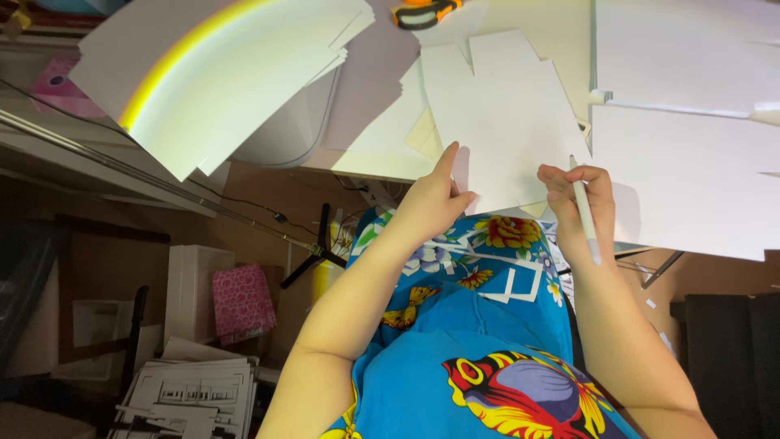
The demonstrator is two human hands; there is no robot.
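White tabletop [561, 32], smooth and matte, layered with flat white card sheets; dim cluttered floor below its near edge. Centre: cut white card piece [504, 122], stiff, straight-edged with notched tabs at the top, lying at the table edge. Left hand [435, 199] pinching its lower left edge, thumb on top, fingers hidden beneath. Right hand [578, 207] closed around a slim white pen-like tool [585, 213], tip hidden, touching the card's lower right corner. Fanned stack of sheets [236, 73] upper left, crossed by a yellow glare band. Orange-and-black cutter [424, 12], cropped by the top edge. Thin white offcuts [520, 284] resting on a blue floral lap [471, 349].
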